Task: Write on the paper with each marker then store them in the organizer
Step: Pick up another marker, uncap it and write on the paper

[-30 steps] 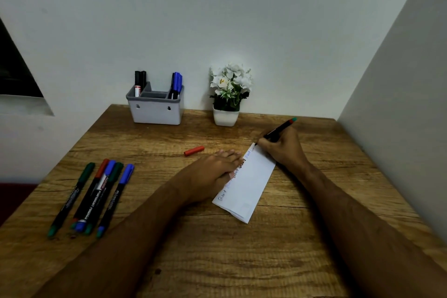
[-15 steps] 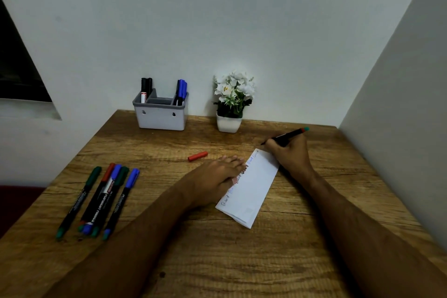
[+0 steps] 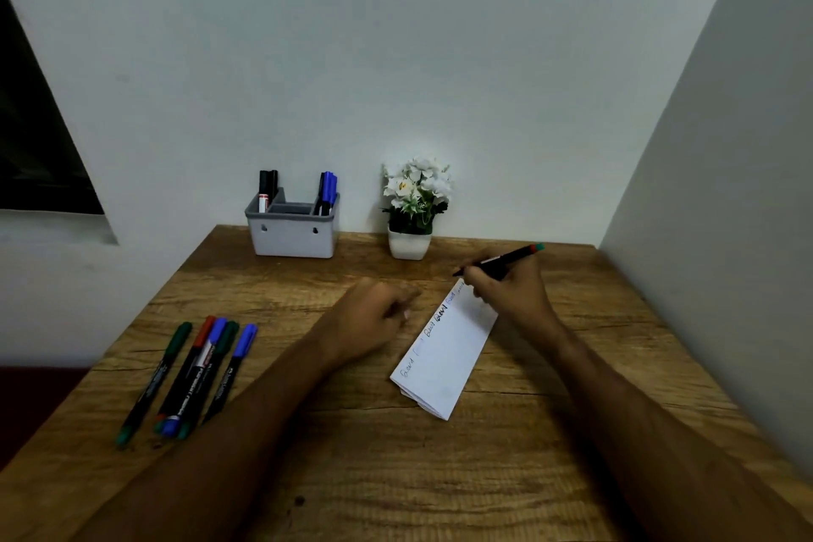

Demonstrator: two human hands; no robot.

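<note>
My right hand (image 3: 512, 293) grips a black marker (image 3: 510, 258) with a red and teal end; its bare tip sits at the far corner of the folded white paper (image 3: 448, 361). Several written words run along the paper's left edge. My left hand (image 3: 369, 317) lies on the table just left of the paper, fingers curled and blurred. The red cap is hidden, and I cannot tell whether that hand holds it. A grey organizer (image 3: 292, 240) stands at the back wall with black markers (image 3: 268, 187) on its left and blue ones (image 3: 327, 191) on its right.
Several capped markers (image 3: 198, 370), green, red and blue, lie side by side at the table's left. A small white pot of white flowers (image 3: 411, 207) stands right of the organizer. Walls close the table's back and right sides.
My left hand has slid off the paper to the left and curled over the spot where the red cap lay. The right hand has lifted the marker tip to the paper's far corner.
</note>
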